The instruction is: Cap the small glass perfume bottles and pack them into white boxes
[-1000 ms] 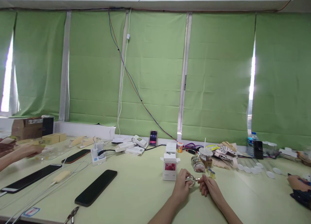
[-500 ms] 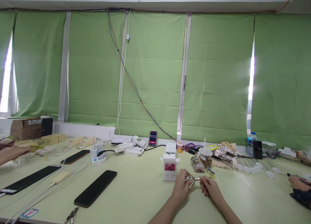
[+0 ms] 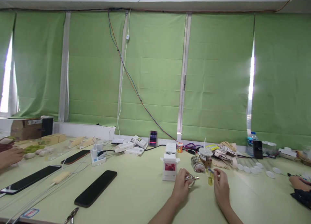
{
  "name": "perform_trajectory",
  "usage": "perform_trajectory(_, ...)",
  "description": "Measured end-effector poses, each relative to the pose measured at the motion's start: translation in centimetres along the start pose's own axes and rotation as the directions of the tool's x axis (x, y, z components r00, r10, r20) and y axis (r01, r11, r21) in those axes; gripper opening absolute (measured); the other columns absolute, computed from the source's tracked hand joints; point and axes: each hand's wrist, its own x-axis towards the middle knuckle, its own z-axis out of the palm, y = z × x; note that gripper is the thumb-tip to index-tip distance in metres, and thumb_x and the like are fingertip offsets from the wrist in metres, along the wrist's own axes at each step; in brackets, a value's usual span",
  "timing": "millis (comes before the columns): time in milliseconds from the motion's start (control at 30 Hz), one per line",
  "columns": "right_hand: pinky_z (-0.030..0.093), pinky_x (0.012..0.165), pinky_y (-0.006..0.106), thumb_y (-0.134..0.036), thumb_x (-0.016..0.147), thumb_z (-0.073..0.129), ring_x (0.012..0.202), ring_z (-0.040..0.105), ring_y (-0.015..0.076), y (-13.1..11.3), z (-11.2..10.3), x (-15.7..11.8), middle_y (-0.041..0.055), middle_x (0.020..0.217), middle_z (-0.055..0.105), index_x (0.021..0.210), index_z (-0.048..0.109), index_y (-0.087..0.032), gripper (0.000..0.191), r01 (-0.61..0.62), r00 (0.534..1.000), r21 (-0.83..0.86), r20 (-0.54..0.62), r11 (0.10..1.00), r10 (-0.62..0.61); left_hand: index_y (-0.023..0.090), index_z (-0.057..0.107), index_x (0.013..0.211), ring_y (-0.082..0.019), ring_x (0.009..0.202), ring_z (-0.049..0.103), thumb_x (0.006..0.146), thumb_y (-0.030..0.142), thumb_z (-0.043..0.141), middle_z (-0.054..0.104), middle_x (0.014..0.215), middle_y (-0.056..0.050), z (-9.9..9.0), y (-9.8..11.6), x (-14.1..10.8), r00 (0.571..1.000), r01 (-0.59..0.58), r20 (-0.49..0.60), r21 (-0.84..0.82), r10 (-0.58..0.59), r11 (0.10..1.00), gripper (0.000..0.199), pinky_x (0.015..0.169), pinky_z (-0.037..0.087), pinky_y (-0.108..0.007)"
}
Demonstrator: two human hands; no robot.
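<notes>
My left hand [image 3: 181, 186] is closed round a rounded, clear glass perfume bottle [image 3: 190, 181], tilted on its side with its silver neck [image 3: 196, 178] pointing right. To the right, my right hand [image 3: 221, 185] has its fingertips together at a small shiny gold cap [image 3: 210, 179] and seems to grip its upper edge; the exact contact is too small to make out. Just beyond the left hand stands a white box [image 3: 169, 173] with a red picture and its top flaps spread. A bundle of wrapped round items [image 3: 197, 164] lies behind the bottle.
A black phone [image 3: 96, 188] lies on the table left of my hands, with pliers [image 3: 71, 215] near the front edge. A drink cup [image 3: 205, 152] and cloths [image 3: 224, 154] stand at the back. Other people's hands [image 3: 11, 157] show at the left and right [image 3: 300, 182] edges.
My right hand has left the bottle's neck and moved right to the gold cap. My left hand keeps the bottle in place. The hand at the far left has drawn back.
</notes>
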Motion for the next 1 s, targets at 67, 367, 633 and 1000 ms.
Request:
perform_trajectory(67, 0.044, 0.073, 0.038, -0.052, 0.084, 0.025, 0.086, 0.056, 0.0276, 0.6, 0.0, 0.3, 0.0126, 0.099, 0.051, 0.097, 0.052, -0.017, 0.046, -0.05, 0.997, -0.073, -0.056, 0.996, 0.046, 0.02, 0.049, 0.085, -0.019, 0.088, 0.05, 0.076, 0.01, 0.051, 0.055, 0.092, -0.003, 0.0, 0.0, 0.0, 1.0, 0.005, -0.008, -0.001, -0.005, 1.0, 0.014, 0.078, 0.037, -0.028)
perform_trajectory(367, 0.046, 0.075, 0.039, -0.04, 0.074, 0.043, 0.075, 0.061, 0.0254, 3.2, 1.8, -0.2, 0.0099, 0.093, 0.054, 0.097, 0.058, -0.019, 0.034, -0.069, 0.968, -0.101, 0.235, 0.992, 0.091, 0.021, 0.049, 0.087, -0.019, 0.089, 0.049, 0.073, 0.007, 0.049, 0.054, 0.092, -0.003, 0.0, -0.3, 0.1, 1.0, 0.013, 0.003, 0.007, -0.013, 1.0, 0.02, 0.079, 0.037, -0.028)
perform_trajectory(633, 0.051, 0.069, 0.034, -0.052, 0.072, 0.052, 0.07, 0.065, 0.0229, 1.8, 2.0, 0.0, 0.0062, 0.083, 0.068, 0.091, 0.058, -0.02, 0.038, -0.159, 0.928, 0.259, 0.368, 0.953, 0.055, 0.02, 0.048, 0.087, -0.019, 0.089, 0.049, 0.07, 0.005, 0.048, 0.053, 0.093, -0.003, 0.0, -0.2, 0.1, 1.0, 0.016, -0.006, 0.017, -0.016, 1.0, 0.023, 0.079, 0.037, -0.028)
perform_trajectory(1000, 0.055, 0.074, 0.038, -0.054, 0.063, 0.071, 0.079, 0.068, 0.0267, -0.3, 1.6, -0.4, 0.0075, 0.088, 0.072, 0.087, 0.069, -0.019, 0.042, -0.272, 0.846, 0.521, 0.53, 0.809, -0.058, 0.02, 0.048, 0.086, -0.019, 0.09, 0.049, 0.07, 0.006, 0.049, 0.053, 0.093, -0.003, -0.2, 0.2, 0.1, 1.0, 0.014, 0.002, 0.016, -0.014, 1.0, 0.021, 0.079, 0.036, -0.028)
